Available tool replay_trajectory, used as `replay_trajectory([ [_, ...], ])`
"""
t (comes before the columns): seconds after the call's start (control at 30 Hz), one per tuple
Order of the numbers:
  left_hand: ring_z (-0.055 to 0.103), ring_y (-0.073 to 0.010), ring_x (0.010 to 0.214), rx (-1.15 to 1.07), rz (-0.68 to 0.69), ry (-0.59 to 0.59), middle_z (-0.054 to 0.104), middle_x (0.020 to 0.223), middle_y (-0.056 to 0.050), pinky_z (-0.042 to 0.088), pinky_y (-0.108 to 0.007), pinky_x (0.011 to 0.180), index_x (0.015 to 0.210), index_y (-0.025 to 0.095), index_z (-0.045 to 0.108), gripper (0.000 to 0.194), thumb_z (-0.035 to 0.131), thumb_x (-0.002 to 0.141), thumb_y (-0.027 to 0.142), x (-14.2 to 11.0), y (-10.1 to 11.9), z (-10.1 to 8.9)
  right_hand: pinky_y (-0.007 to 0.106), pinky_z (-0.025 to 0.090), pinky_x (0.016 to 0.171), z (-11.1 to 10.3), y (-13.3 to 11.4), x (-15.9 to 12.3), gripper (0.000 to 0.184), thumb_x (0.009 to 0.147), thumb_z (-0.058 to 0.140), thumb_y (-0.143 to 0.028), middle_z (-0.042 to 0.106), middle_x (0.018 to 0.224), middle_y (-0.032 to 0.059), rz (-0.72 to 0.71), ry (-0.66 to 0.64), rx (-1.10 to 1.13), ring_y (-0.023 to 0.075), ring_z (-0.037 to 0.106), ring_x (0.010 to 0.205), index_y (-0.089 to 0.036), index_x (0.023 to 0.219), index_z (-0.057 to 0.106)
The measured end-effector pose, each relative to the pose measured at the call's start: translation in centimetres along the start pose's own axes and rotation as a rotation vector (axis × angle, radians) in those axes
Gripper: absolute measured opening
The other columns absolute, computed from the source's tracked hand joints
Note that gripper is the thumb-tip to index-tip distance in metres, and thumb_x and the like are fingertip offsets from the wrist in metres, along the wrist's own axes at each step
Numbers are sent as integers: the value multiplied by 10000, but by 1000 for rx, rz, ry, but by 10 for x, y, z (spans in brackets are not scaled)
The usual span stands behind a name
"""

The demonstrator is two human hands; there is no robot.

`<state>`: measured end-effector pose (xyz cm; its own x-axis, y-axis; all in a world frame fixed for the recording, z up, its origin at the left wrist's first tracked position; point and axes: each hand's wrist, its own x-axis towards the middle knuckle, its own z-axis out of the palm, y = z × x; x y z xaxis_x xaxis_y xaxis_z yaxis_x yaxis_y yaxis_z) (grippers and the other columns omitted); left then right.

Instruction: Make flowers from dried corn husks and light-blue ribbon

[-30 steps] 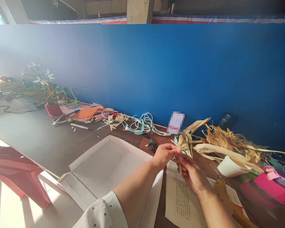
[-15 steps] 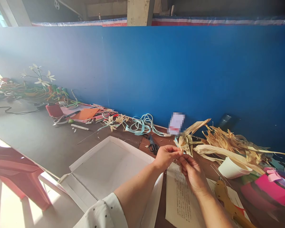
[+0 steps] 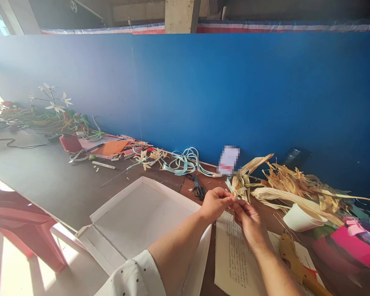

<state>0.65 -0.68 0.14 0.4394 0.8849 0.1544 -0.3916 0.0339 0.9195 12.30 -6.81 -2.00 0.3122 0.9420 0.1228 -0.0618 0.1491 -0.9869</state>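
Note:
Above the printed sheets (image 3: 231, 255), my left hand (image 3: 217, 202) and my right hand (image 3: 248, 218) meet fingertip to fingertip. Both are closed in a pinch on a small pale piece of corn husk (image 3: 241, 190), whose narrow ends fan out just beyond the fingers. The fingertips hide most of the pinched part. Directly behind, more dried husk (image 3: 249, 166) lies near a phone-like object with a blurred screen (image 3: 229, 159). Black scissors (image 3: 199, 190) lie just left of my left hand.
An open white box lid (image 3: 142, 209) lies under my left forearm. To the right are a husk pile (image 3: 296, 181), a white cup (image 3: 305, 218), a yellow glue gun (image 3: 291, 257) and a pink container (image 3: 348, 246). Light-blue cord (image 3: 186, 160) and husk flowers (image 3: 144, 159) lie along the blue partition (image 3: 203, 90).
Both hands stay in nearly the same place. The fingers have shifted very slightly on the husk, with the right hand turned a little.

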Motion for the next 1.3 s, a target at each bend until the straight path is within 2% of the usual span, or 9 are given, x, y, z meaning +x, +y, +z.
replay_trajectory([
  [0.17, 532, -118, 694, 172, 118, 53, 569, 739, -30, 425, -242, 666, 670, 129, 632, 259, 711, 681, 376, 3, -6, -3, 237, 130, 417, 1, 2, 1, 277, 730, 711, -458, 314, 502, -83, 15, 27, -35, 68, 234, 433, -215, 818, 608],
  [0.33, 526, -125, 751, 270, 203, 60, 547, 747, -16, 416, -246, 737, 651, 146, 631, 157, 673, 723, 279, 1, -2, -4, 223, 159, 411, 3, 2, 2, 280, 743, 705, -444, 356, 522, -76, 9, 30, -30, 67, 260, 444, -222, 900, 636],
  [0.53, 535, -144, 837, 271, 239, 55, 555, 831, -34, 413, -257, 795, 658, 151, 648, 103, 675, 721, 228, -2, 2, -2, 203, 194, 414, 3, -2, 0, 288, 722, 737, -395, 460, 591, -52, 19, 30, 45, 63, 309, 470, -232, 943, 649],
  [0.7, 534, -146, 855, 277, 254, 56, 554, 821, -33, 410, -260, 814, 655, 151, 651, 97, 667, 731, 210, -3, 3, 0, 192, 172, 408, 3, -1, 0, 272, 699, 759, -371, 375, 523, -74, 59, 31, 111, 59, 274, 459, -221, 904, 662],
  [0.9, 538, -142, 846, 265, 265, 73, 554, 837, -30, 421, -264, 797, 648, 145, 641, 85, 673, 720, 176, -3, 2, 0, 180, 174, 413, 0, 3, 1, 272, 712, 752, -358, 358, 540, -78, 74, 33, 127, 54, 260, 472, -216, 924, 660],
  [1.17, 540, -144, 841, 264, 276, 86, 558, 812, -31, 424, -272, 800, 642, 144, 643, 89, 676, 721, 171, -2, 0, 0, 189, 181, 395, 4, -3, -1, 350, 690, 737, -453, 365, 497, -82, 49, 91, -17, 62, 273, 437, -194, 912, 658],
  [1.23, 541, -143, 839, 261, 281, 92, 558, 808, -31, 425, -270, 799, 647, 144, 647, 90, 676, 725, 178, -2, 0, 1, 201, 216, 391, 6, -6, -2, 373, 690, 721, -486, 376, 476, -77, 10, 115, -104, 77, 312, 429, -184, 901, 663],
  [1.3, 540, -141, 837, 262, 285, 97, 560, 808, -31, 425, -268, 798, 652, 144, 651, 89, 676, 728, 183, -2, -1, 1, 220, 301, 419, 7, -7, -2, 390, 703, 695, -510, 425, 470, -59, -50, 139, -213, 111, 410, 459, -178, 906, 674],
])
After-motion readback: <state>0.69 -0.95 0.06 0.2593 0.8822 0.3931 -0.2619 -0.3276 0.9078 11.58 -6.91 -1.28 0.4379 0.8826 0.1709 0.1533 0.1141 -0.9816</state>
